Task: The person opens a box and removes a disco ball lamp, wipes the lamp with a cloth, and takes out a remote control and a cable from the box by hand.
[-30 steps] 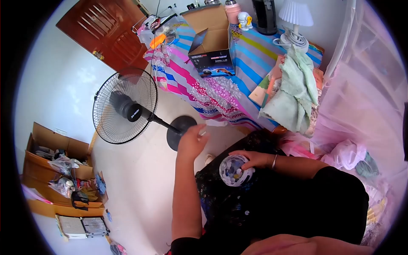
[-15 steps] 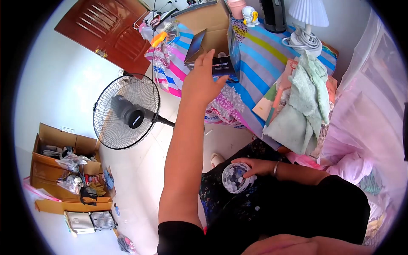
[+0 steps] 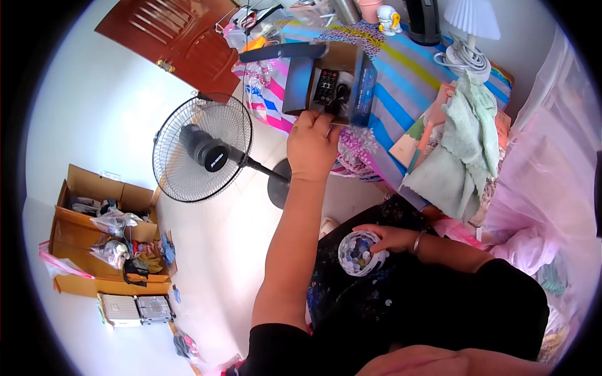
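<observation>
My left hand (image 3: pixel 311 145) reaches up to the table, its fingers curled over the near edge of a dark blue printed box (image 3: pixel 362 94). The box's top is open, with a flap (image 3: pixel 285 51) standing out at the back. Inside lie a small black remote control (image 3: pixel 326 86) and a dark coiled cable (image 3: pixel 341 95). Low by my lap, my right hand (image 3: pixel 394 238) grips a disco ball light (image 3: pixel 362 254) with a clear faceted dome and a white rim. Its dome faces up towards me. The fingers beneath it are hidden.
A striped cloth covers the table (image 3: pixel 401 72). On it are a green towel (image 3: pixel 461 150) over books, a white lamp (image 3: pixel 467 59), a black kettle (image 3: pixel 423 22) and a duck-like figure (image 3: pixel 389 20). A standing fan (image 3: pixel 204 150) is left of my arm; a cardboard carton (image 3: pixel 81 250) lies beyond.
My left hand has gone from spread in front of the box to curled on its near edge. The box's inside now shows. The disco ball light stays in my right hand; the view has shifted.
</observation>
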Motion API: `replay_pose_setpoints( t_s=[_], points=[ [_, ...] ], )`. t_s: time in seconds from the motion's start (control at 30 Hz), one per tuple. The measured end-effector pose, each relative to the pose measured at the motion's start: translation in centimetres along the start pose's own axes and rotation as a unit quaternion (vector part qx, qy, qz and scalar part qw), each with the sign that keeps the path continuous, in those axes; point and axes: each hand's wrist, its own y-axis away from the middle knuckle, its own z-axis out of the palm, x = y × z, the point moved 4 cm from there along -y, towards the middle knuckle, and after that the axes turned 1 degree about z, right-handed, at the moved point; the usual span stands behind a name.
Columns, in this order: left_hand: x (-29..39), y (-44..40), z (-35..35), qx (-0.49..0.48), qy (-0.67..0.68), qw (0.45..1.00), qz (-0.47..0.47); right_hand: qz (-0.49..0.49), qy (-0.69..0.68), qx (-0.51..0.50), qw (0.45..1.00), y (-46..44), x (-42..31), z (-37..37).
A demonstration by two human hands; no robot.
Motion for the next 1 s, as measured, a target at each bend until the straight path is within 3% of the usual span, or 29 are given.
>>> replay_pose_setpoints(
  t_s=[0.67,0.73,0.87,1.0],
  points=[
    [0.6,5.1,-5.2,0.036,0.006,0.996,0.080,-0.010,0.053,0.037,0.998,0.1,-0.8,1.0],
    [0.5,5.4,-5.7,0.037,0.009,0.996,0.080,-0.015,0.185,0.019,0.982,-0.1,-1.3,1.3],
    [0.4,6.1,-6.8,0.036,0.013,0.997,0.066,-0.015,0.229,0.027,0.973,0.6,-1.7,2.0],
    [-0.5,7.5,-7.7,0.019,0.010,0.998,0.052,-0.055,0.235,0.111,0.964,3.0,-3.3,3.5]
  ],
)
